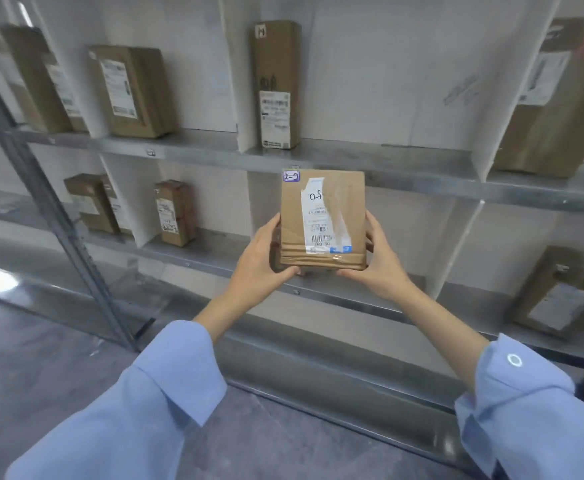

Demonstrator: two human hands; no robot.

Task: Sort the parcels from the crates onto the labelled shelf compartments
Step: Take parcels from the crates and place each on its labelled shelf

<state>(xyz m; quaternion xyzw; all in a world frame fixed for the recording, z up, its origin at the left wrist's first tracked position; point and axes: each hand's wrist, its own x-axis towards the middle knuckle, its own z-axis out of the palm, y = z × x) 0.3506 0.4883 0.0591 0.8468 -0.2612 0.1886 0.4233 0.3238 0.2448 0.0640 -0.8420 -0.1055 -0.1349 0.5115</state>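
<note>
Head view: my left hand [262, 258] and my right hand [379, 261] clasp a flat brown parcel [322, 220] by its two sides, thumbs along the edges and fingers curled under its bottom, holding it upright in the air before the middle compartment of the metal shelf [353, 161]. Its face shows a torn white shipping label [320, 221] and, in the top left corner, a small sticker [291, 176] with handwritten marks. Beyond it, a tall narrow box [276, 84] stands on the upper level just right of a white divider [238, 81], and other brown boxes sit in the compartments to either side.
</note>
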